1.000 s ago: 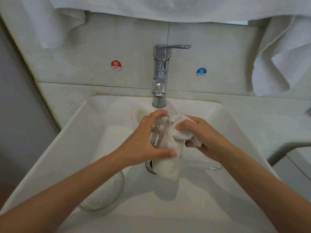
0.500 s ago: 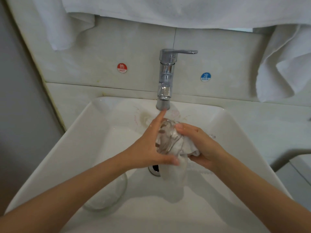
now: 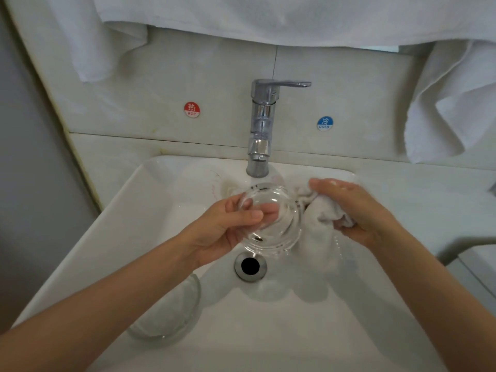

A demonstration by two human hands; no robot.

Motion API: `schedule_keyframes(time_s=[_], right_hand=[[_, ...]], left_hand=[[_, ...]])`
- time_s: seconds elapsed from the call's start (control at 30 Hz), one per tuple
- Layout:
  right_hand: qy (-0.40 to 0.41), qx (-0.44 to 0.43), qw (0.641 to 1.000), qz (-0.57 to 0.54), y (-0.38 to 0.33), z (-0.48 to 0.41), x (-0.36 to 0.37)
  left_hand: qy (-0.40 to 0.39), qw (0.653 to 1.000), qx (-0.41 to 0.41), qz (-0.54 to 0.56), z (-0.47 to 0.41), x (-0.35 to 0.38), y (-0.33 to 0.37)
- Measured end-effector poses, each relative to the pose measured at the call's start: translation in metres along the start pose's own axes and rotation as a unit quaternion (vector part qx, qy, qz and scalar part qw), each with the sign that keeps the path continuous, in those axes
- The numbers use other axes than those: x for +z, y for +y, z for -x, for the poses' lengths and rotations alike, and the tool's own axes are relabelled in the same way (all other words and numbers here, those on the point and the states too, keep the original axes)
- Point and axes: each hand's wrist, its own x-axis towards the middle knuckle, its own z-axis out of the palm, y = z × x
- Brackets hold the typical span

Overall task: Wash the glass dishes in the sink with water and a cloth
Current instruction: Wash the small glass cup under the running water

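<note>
My left hand [image 3: 228, 229] grips a small clear glass bowl [image 3: 276, 232] by its rim, thumb inside, holding it tilted over the drain [image 3: 250, 266] just under the tap [image 3: 259, 146]. My right hand [image 3: 357, 210] holds a bunched white cloth [image 3: 324, 210] right beside the bowl, apart from the glass. A second, larger glass bowl [image 3: 171, 320] lies in the white sink [image 3: 150, 210] at the front left, partly hidden under my left forearm.
The tap's lever points right. Red HOT [image 3: 191, 109] and blue COLD [image 3: 324, 123] stickers are on the back wall. White towels [image 3: 451, 108] hang above and at the right. A counter edge runs along the right of the sink.
My right hand has pulled the cloth off the bowl and away to the right. My left hand has turned the bowl so its opening faces up toward me.
</note>
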Motion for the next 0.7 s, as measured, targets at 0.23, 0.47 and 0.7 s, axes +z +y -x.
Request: schedule_keyframes(time_s=[0.23,0.47,0.7], right_hand=[[-0.026,-0.129,0.980,-0.147,-0.004,0.005,0.001],[-0.005,-0.373,0.885,0.277,0.034,0.007,0.030],[0.035,-0.376,0.890,0.255,0.043,-0.001,0.030]], left_hand=[[0.057,0.998,0.026,0.012,-0.003,-0.002,-0.009],[0.058,0.997,0.034,0.033,-0.003,-0.006,-0.013],[0.001,0.999,0.036,-0.013,0.002,0.003,-0.010]])
